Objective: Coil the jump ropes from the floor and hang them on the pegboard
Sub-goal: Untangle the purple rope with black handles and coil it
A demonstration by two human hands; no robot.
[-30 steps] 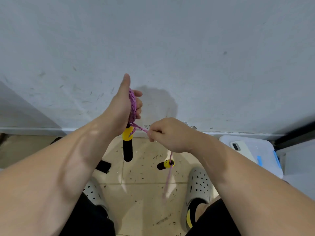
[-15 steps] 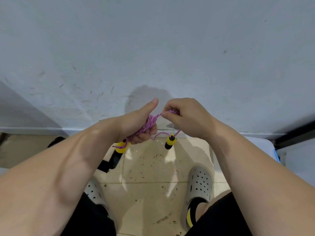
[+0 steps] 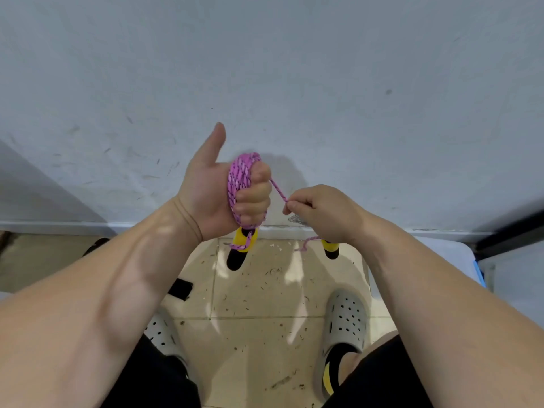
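Left hand (image 3: 212, 192): closed around the pink jump rope (image 3: 240, 184), which is coiled about its fingers; thumb raised.
Right hand (image 3: 323, 210): free strand pinched, at 3 o'clock of the coil.
Yellow-black handles (image 3: 240, 251): hung at 6 o'clock beneath each hand.

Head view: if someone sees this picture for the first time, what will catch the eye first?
The pink jump rope stands out at the centre, wound in a thick coil round the left hand, whose thumb points up. The right hand beside it pinches one taut strand from the coil. One yellow-and-black handle shows below the left hand, a second handle below the right.
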